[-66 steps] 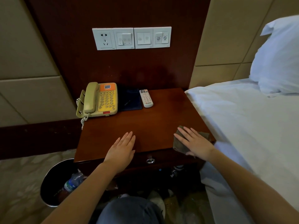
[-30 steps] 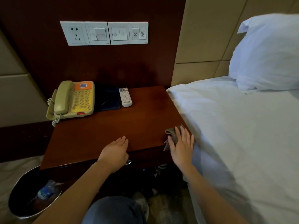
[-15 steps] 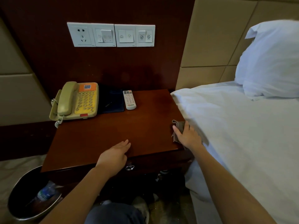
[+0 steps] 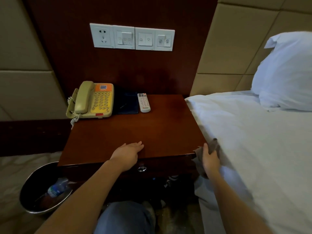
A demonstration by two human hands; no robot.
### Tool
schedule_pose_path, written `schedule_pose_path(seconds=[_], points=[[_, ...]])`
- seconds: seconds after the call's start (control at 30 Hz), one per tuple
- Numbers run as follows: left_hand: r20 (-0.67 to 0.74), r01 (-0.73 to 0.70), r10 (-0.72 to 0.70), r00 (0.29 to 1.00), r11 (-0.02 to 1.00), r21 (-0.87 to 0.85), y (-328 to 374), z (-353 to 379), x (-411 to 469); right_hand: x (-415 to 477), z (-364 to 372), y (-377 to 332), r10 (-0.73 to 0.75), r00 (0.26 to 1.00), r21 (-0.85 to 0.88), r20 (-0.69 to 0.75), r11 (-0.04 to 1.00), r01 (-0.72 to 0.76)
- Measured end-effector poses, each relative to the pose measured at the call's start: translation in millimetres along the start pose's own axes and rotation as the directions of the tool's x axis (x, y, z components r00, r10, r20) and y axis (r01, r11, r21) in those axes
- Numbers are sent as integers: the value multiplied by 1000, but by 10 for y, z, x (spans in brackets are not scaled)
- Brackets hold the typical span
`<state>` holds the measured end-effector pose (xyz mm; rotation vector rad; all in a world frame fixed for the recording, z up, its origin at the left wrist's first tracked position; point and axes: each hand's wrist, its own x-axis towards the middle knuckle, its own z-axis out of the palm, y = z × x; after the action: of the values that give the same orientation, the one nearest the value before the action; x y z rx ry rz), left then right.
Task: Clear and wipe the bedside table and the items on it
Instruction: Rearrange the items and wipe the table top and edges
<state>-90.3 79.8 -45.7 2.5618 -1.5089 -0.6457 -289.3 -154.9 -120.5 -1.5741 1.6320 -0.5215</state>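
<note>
Seen from the table (image 4: 135, 129) centre, the right hand (image 4: 210, 159) is at 4 o'clock, off the side edge and wedged in the narrow gap against the bed (image 4: 253, 141). It grips a bunched grey-brown cloth (image 4: 214, 144), thumb against the wood. The left hand (image 4: 128, 155) lies flat at 6 o'clock on the front edge, fingers straight and holding nothing. The telephone (image 4: 94, 100) at 10 o'clock, the dark folder (image 4: 127, 103) at 11 and the remote (image 4: 143, 103) at 12 all sit along the back, not yet cleared, so most of the job looks undone. The nearest risk is the cloth dragging on the white sheet and marking it, since the gap is tight. Later, a wide sweep toward the back could knock the light remote or snag the telephone's coiled cord, which hangs over the 9 o'clock edge.
</note>
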Motion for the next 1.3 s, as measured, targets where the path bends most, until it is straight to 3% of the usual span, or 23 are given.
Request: schedule_pose_path(seconds=[0.17, 0.37, 0.43, 0.63, 0.7, 0.77, 0.87, 0.97, 1.03, 1.1, 1.17, 1.23, 1.3], points=[[-44, -17, 14, 999, 997, -70, 5, -23, -133, -304, 228, -67, 190, 982, 395, -22, 904, -166], [-212, 9, -4, 977, 1000, 22, -275, -15, -397, -804, 683, -367, 435, 890, 733, 135, 560, -385], [-223, 32, -27, 974, 999, 16, -357, -20, -456, -1047, 879, -487, 469, 851, 752, 237, 466, -467], [-231, 54, -41, 972, 997, 49, -580, -60, -683, -1507, 1560, -602, 344, 834, 731, 432, 408, -547], [-233, 78, -67, 970, 996, 39, -632, -65, -707, -1594, 1510, -733, 432, 752, 717, 499, 281, -638], [-236, 94, -83, 968, 995, 35, -647, -88, -689, -1525, 1437, -768, 491, 719, 715, 492, 244, -655], [-244, 78, -63, 968, 996, 52, -588, -108, -627, -1301, 1237, -725, 534, 729, 712, 429, 297, -637], [-270, 20, 5, 963, 996, 91, -502, -85, -560, -858, 885, -549, 570, 779, 771, 262, 362, -524], [-247, -13, 55, 967, 985, 170, -464, -33, -503, -518, 675, -415, 547, 833, 767, 82, 499, -403], [-190, -45, 103, 976, 957, 287, -452, 30, -438, -330, 538, -312, 465, 879, 571, -102, 751, -331], [-143, -68, 127, 982, 930, 360, -474, 69, -368, -298, 509, -274, 213, 934, 233, -287, 961, -148], [-141, -62, 122, 982, 927, 371, -496, 74, -320, -352, 474, -320, -42, 942, -110, -334, 994, 5], [-157, -26, 88, 984, 933, 359, -505, 64, -298, -386, 403, -428, -137, 963, -426, -232, 904, 26]])
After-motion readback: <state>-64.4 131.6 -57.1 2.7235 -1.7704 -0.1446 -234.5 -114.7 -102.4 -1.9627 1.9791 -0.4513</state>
